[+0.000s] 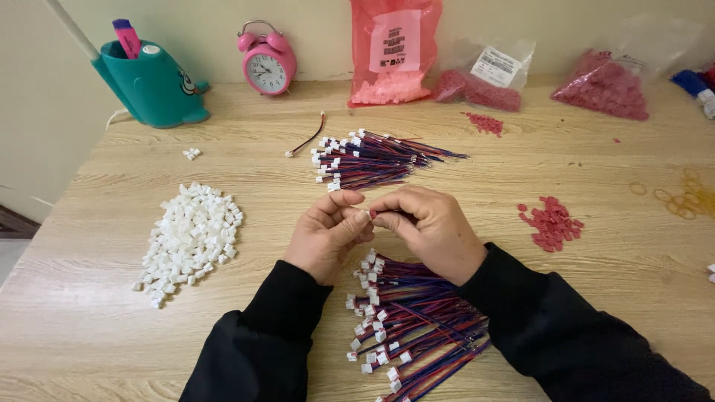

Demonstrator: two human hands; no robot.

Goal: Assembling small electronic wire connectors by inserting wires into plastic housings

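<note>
At the centre of the desk (104,342), a tiny red connector piece (373,214) sits pinched between both hands, and it's really too small to make out in detail. The left hand (326,234) has thumb and forefinger clenched on it from the left, the right hand (432,231) curls its fingers (395,205) in tight from the right, knuckles up, both in black sleeves. Directly at 6 o'clock from the hands, partly under the wrists, lies a fanned bundle of red-and-blue wires (417,320) tipped with white plugs. Up at 12 o'clock, a second, neater wire bundle (372,160) lies with its white ends pointing left, and a single loose wire (307,141) rests just beside it at 11 o'clock. Over at 9 o'clock, well apart, there's a heap of small white housings (190,238). At 3 o'clock, a small pile of red pieces (551,222). Along the back wall, from 10 round to 2 o'clock: a teal whale-shaped pen holder (153,89), a pink alarm clock (266,67), a pink bag (393,52) and two clear bags of red parts (603,88). Rubber bands (689,199) sit at the far right edge.
</note>
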